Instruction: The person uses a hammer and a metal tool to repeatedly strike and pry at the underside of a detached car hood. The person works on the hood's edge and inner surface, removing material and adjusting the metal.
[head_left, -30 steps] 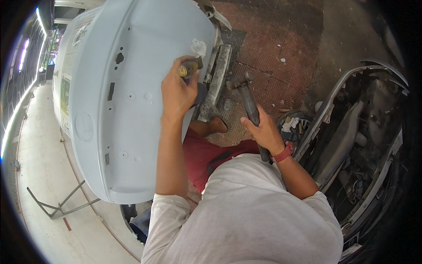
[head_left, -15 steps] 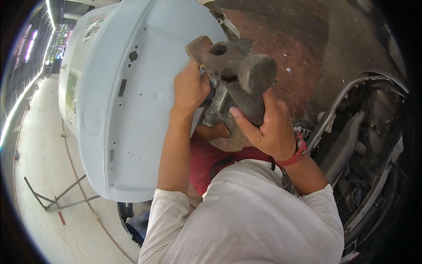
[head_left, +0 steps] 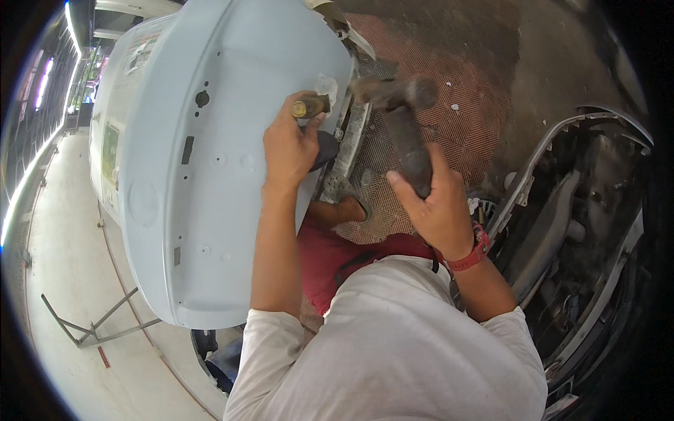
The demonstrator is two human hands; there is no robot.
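Observation:
My right hand (head_left: 442, 203) is wrapped round the dark handle of a hammer (head_left: 407, 137), whose head is blurred by motion above the fingers. In my left hand (head_left: 288, 147) is a yellow-ended tool (head_left: 303, 108); its dark part reaches toward the panel edge, and its exact kind is hard to make out. That hand is over the right edge of a pale grey-blue car body panel (head_left: 232, 154), beside a rough whitish patch (head_left: 327, 85). A dark rounded piece (head_left: 325, 151) shows just below the left hand. The hammer head is apart from the yellow-ended tool.
A curved car body frame with dark parts inside (head_left: 547, 238) lies on the right. A ribbed reddish mat (head_left: 456, 133) covers the floor ahead. A thin metal stand (head_left: 91, 330) is on the pale floor at left. My foot (head_left: 351, 209) is near the panel's metal edge.
The hammer head has moved right and away from the left hand's tool, which is now exposed. My left hand has shifted slightly left and down over the panel.

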